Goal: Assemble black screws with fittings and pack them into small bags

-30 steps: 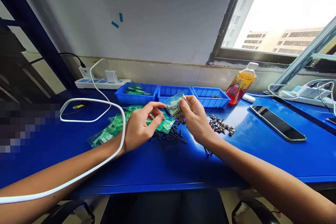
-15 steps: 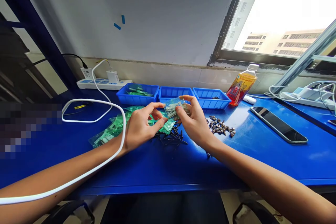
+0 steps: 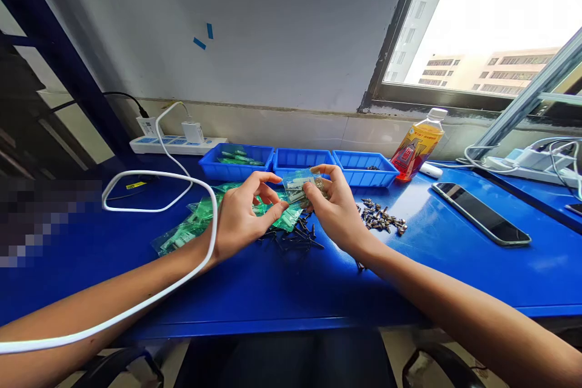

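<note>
My right hand (image 3: pixel 334 206) pinches a small clear plastic bag (image 3: pixel 294 187) between thumb and fingers, held above the table. White pieces and metallic bits show through the film. Beside the bag's left edge is my left hand (image 3: pixel 248 209), thumb and index finger apart, with nothing visible between them. Under and left of it lie green-tinted plastic bags (image 3: pixel 193 224) with pale pieces inside, partly hidden by the hand. Dark screws (image 3: pixel 297 239) are heaped on the table below the held bag. To the right of my right hand sits a pile of shiny metal fasteners (image 3: pixel 384 220).
Three blue bins (image 3: pixel 302 160) stand in a row at the back. A white cable (image 3: pixel 213 218) loops across my left forearm. Farther right are a drink bottle (image 3: pixel 418 144) and a phone (image 3: pixel 482 213). A power strip (image 3: pixel 175 144) lies along the wall.
My left fingertips have drawn slightly away from the bag's left edge. The right hand keeps hold of the bag. The whole view has shifted a little.
</note>
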A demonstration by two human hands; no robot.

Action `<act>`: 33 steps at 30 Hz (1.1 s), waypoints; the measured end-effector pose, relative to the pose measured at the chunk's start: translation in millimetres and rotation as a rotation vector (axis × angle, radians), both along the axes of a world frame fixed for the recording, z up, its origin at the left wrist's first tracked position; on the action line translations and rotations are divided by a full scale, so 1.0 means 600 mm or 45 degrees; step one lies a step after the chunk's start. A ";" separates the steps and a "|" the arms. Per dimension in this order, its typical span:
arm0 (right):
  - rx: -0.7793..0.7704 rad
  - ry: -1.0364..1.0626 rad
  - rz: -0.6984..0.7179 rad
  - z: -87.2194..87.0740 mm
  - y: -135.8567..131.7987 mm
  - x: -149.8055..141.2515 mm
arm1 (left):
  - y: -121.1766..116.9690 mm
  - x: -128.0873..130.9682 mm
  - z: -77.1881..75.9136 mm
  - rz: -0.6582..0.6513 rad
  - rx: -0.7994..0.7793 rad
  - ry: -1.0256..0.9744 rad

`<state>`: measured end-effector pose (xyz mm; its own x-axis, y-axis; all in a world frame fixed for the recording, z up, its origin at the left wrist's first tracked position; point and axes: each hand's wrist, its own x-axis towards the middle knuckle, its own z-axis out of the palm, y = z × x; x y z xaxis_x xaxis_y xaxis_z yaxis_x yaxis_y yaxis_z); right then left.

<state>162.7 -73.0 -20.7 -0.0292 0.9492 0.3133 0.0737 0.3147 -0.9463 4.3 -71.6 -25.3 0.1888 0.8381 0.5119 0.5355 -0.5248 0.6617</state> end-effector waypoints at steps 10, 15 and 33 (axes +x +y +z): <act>0.008 -0.013 0.001 0.000 0.000 0.000 | 0.000 0.000 0.001 -0.004 0.028 -0.018; -0.005 0.008 0.048 -0.001 -0.002 -0.002 | 0.003 -0.005 0.001 0.047 0.085 -0.031; -0.032 0.078 0.111 0.004 -0.005 -0.003 | 0.008 -0.008 -0.001 0.085 0.188 -0.023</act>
